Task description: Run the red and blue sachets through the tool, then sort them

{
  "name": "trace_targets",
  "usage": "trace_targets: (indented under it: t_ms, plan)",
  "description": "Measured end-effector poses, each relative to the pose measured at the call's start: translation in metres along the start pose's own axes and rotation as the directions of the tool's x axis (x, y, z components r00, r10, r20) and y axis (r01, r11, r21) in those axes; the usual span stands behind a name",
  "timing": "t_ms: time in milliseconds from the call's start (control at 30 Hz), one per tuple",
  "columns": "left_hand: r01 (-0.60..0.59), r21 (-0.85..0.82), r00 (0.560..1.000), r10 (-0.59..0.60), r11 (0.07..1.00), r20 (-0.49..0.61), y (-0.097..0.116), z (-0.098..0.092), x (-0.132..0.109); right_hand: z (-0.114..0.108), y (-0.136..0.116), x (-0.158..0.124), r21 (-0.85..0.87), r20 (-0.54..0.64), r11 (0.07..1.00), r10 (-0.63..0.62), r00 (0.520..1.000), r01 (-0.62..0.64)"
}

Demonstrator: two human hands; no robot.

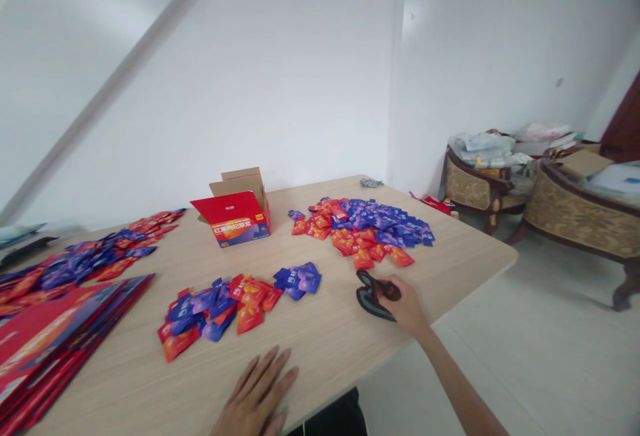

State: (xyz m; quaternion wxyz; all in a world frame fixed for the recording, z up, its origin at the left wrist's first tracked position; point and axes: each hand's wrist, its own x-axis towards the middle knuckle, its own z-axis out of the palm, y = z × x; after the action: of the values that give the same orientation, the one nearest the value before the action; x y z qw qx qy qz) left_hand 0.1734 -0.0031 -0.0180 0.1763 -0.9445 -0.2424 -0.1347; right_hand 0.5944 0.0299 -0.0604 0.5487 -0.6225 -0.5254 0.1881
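Observation:
My left hand (pixel 260 393) lies palm down on the wooden table (pixel 325 349) near its front edge, fingers stretched out, holding nothing. My right hand (pixel 406 306) is closed around a black curved plastic tool (pixel 373 297) with a rounded, looped body. Its exact kind is hard to make out. The tool is at the tabletop, close to the table's right front edge. Beyond it spreads a large pile of red and purple sachets (pixel 375 223). A smaller group of the same sachets (pixel 215 309) lies ahead of my left hand, with a few purple ones (pixel 299 281) at its right end.
An open red and purple carton (pixel 243 228) stands toward the wall, flaps up. At left are flattened red cartons (pixel 55 343) in a stack and another long sachet heap (pixel 95 256). A grey crumpled item (pixel 371 183) lies at the far corner. Patterned armchairs (pixel 470 186) stand right, loaded with bags.

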Motion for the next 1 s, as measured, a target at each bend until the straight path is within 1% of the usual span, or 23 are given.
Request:
trace_targets:
  t_ms: [67, 200, 400, 533, 700, 833, 1000]
  plan:
    - [0.008, 0.025, 1.000, -0.009, 1.000, 0.018, 0.0020, -0.0036, 0.0017, -0.0001, -0.0004, -0.0001, 0.007, 0.000, 1.000, 0.004, 1.000, -0.004]
    - [0.001, 0.011, 1.000, -0.001, 1.000, 0.006, 0.0030, -0.0065, 0.0030, -0.0004, -0.0018, -0.0008, 0.015, -0.003, 1.000, -0.003, 1.000, 0.003]
    - [0.009, 0.009, 1.000, -0.009, 1.000, 0.020, 0.0010, -0.0026, -0.0002, -0.0010, -0.0026, -0.0014, 0.018, -0.001, 1.000, -0.009, 1.000, 0.009]
    - [-0.025, -0.018, 1.000, 0.025, 1.000, -0.016, -0.0015, 0.0019, -0.0009, -0.0015, -0.0024, -0.0017, 0.021, 0.007, 1.000, -0.002, 1.000, 0.002]
    - [0.020, -0.024, 1.000, -0.020, 1.000, 0.006, 0.0026, -0.0025, 0.0012, -0.0014, 0.0005, -0.0016, 0.016, 0.006, 1.000, -0.009, 1.000, 0.009]
    - [0.022, -0.019, 1.000, -0.022, 1.000, 0.008, 0.0055, -0.0076, 0.0015, -0.0014, 0.0009, -0.0010, 0.027, 0.006, 1.000, -0.012, 1.000, 0.012]
    - [0.014, -0.052, 1.000, -0.015, 0.999, -0.022, 0.0007, -0.0039, -0.0002, -0.0015, -0.0020, -0.0009, 0.030, 0.007, 0.999, -0.022, 1.000, 0.022]
